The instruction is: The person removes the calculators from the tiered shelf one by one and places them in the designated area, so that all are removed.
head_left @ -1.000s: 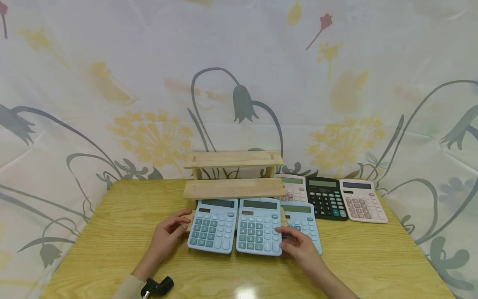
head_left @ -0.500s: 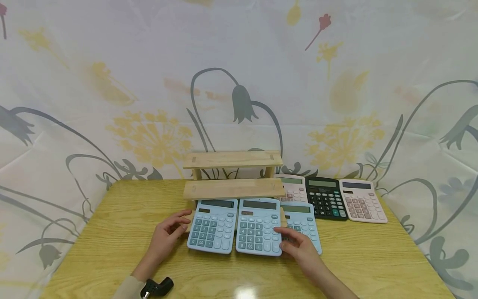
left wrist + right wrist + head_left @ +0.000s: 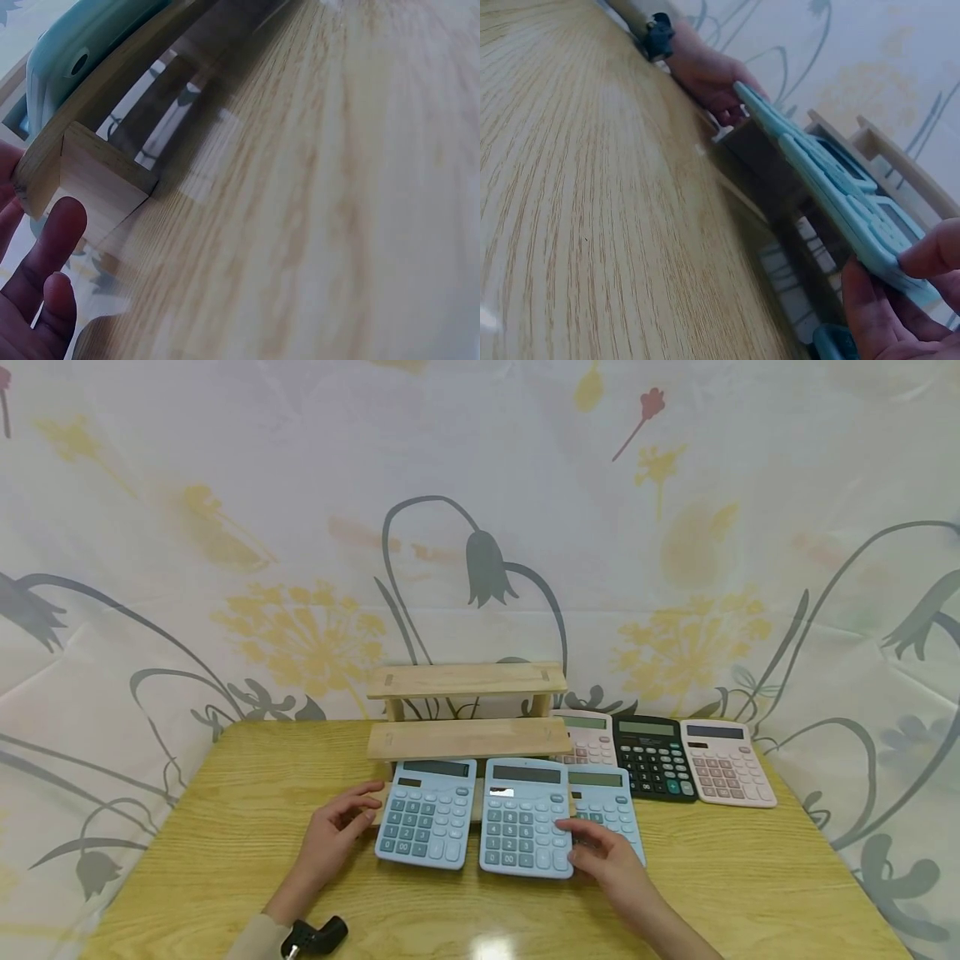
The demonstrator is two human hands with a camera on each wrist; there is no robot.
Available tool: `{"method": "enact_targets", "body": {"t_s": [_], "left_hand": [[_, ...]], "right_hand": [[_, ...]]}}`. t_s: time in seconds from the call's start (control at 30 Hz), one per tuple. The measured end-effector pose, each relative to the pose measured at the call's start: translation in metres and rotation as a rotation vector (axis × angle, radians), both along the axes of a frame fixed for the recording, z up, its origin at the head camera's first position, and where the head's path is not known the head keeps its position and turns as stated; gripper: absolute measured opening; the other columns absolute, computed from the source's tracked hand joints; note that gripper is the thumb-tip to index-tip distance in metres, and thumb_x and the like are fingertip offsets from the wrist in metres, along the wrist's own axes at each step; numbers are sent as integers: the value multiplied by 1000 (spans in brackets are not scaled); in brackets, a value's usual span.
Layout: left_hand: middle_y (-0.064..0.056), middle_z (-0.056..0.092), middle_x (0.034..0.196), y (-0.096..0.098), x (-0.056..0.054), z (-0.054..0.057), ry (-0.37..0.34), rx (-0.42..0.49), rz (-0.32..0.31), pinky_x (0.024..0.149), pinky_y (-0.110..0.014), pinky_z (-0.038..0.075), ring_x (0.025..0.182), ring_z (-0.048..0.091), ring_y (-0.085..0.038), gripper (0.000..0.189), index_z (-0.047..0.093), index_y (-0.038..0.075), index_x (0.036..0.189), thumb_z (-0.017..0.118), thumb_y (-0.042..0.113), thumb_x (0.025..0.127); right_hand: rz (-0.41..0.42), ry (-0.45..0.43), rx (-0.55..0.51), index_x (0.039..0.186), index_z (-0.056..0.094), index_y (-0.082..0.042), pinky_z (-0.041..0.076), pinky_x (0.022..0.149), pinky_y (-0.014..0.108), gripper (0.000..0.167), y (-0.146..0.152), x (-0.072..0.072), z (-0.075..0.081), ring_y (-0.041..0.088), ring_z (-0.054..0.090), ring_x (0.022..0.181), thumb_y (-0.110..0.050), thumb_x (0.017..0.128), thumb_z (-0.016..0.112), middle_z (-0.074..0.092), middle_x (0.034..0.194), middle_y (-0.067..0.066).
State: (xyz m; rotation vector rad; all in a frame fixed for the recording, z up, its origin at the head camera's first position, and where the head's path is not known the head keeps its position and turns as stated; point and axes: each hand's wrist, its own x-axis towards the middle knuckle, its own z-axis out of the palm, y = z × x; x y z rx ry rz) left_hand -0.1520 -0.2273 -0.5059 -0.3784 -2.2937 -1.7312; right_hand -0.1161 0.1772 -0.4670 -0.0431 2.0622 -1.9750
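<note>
My right hand [image 3: 609, 857] pinches a light blue calculator [image 3: 527, 818] at its lower right edge, thumb on the face and fingers underneath. In the right wrist view this calculator [image 3: 847, 202] slants in front of the wooden shelf. A second blue calculator [image 3: 424, 814] leans on the lowest step to its left. My left hand [image 3: 342, 827] holds the left end of the tiered wooden shelf [image 3: 468, 737]; in the left wrist view its fingers [image 3: 64, 221] sit by the shelf's end and leg. A third blue calculator [image 3: 626, 814] lies at the right, partly hidden by the held one and my right hand.
Behind on the right stand a pale pink calculator [image 3: 585, 735], partly hidden by the shelf, a black calculator [image 3: 652, 758] and another pink calculator [image 3: 727, 764]. A floral cloth [image 3: 480, 527] hangs behind the wooden table [image 3: 255, 793]. A black strap device [image 3: 318, 935] is on the left wrist.
My right hand has shifted the pinched calculator slightly right and toward me, widening the gap to the left calculator. The left hand has stayed at the shelf's end.
</note>
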Motion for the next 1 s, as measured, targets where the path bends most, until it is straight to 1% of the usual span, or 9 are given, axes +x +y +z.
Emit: {"method": "enact_targets", "body": {"t_s": [0.13, 0.3, 0.47, 0.6, 0.73, 0.87, 1.0], "left_hand": [[-16, 64, 130, -1, 0, -1, 5, -10, 1, 74, -20, 49, 113, 59, -8, 12, 72, 4, 101, 63, -1, 95], [-16, 63, 130, -1, -1, -1, 6, -4, -2, 76, -20, 49, 116, 58, -7, 12, 72, 3, 101, 63, -2, 95], [-15, 64, 130, -1, -1, -1, 5, -7, -4, 77, -20, 49, 117, 57, -5, 12, 72, 4, 101, 63, 0, 95], [-14, 64, 130, 0, -1, 1, 2, 0, -7, 77, -20, 49, 117, 57, -5, 11, 72, 4, 101, 63, 0, 96], [-14, 64, 130, 0, -1, 0, 4, -6, -5, 77, -20, 49, 117, 58, -6, 12, 72, 5, 101, 63, 0, 96], [-16, 64, 130, 0, -1, -1, 3, -8, -2, 77, -20, 49, 117, 58, -6, 12, 72, 4, 101, 63, -1, 95], [-15, 64, 130, 0, 0, -1, -8, -6, 2, 77, -20, 49, 117, 57, -4, 12, 72, 4, 101, 63, -1, 95]], "right_hand": [[-8, 0, -1, 134, 54, 9, 54, 86, 32, 42, 4, 1, 0, 22, 58, 110, 4, 92, 57, 44, 144, 25], [-19, 2, 16, 133, 55, 9, 54, 87, 31, 42, 9, 2, 2, 24, 56, 112, 4, 92, 57, 44, 144, 25], [-52, -13, 54, 132, 56, 7, 53, 87, 31, 41, 15, 4, 4, 25, 55, 115, 3, 91, 57, 44, 144, 24], [-77, -24, 64, 131, 56, 7, 53, 87, 30, 41, 19, 4, 5, 25, 54, 117, 4, 90, 57, 44, 144, 23], [-83, -17, 66, 129, 56, 9, 52, 88, 28, 41, 24, 4, 5, 25, 52, 119, 5, 89, 55, 44, 143, 24], [-93, -18, 71, 129, 56, 9, 51, 89, 28, 41, 28, 4, 4, 27, 53, 121, 6, 87, 54, 45, 143, 24], [-119, -32, 79, 127, 57, 8, 52, 88, 29, 41, 33, 5, 3, 26, 55, 119, 6, 87, 53, 47, 141, 22]]}}
